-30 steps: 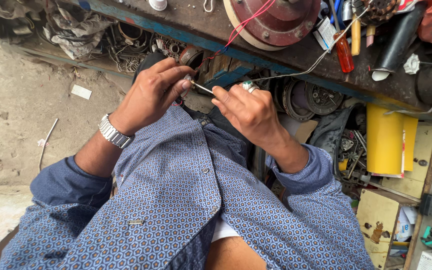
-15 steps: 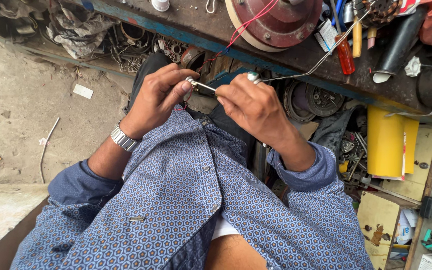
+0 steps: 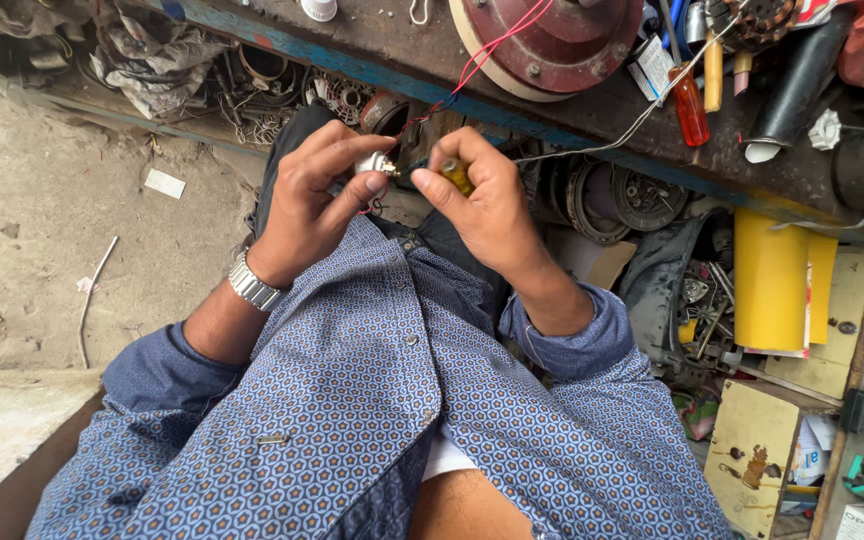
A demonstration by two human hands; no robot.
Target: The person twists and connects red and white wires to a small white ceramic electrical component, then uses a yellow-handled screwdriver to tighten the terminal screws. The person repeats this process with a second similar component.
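So the left hand [image 3: 320, 195] has its fingers curled in and pinched around a small white part [image 3: 380, 163] with a metal tip, held right over the lap, just under the edge of the bench [image 3: 592, 130]. The right hand [image 3: 482, 200] is closed too, thumb and fingers gripping a yellow-handled screwdriver [image 3: 455, 174] whose tip points left toward the white part (the two look like they meet between the hands, can't tell if they actually touch). A red wire [image 3: 482, 55] runs down from the big round maroon motor cover [image 3: 562, 40] on the bench toward the hands, and a grey wire [image 3: 602, 140] trails off to the right. There's a metal watch [image 3: 252, 285] on the left wrist and a blue patterned shirt [image 3: 372, 400] filling the bottom of the view. Yellow roll [image 3: 770, 280] stands off to the right, well apart from the hands, with scrap rings and coils stuffed under the bench
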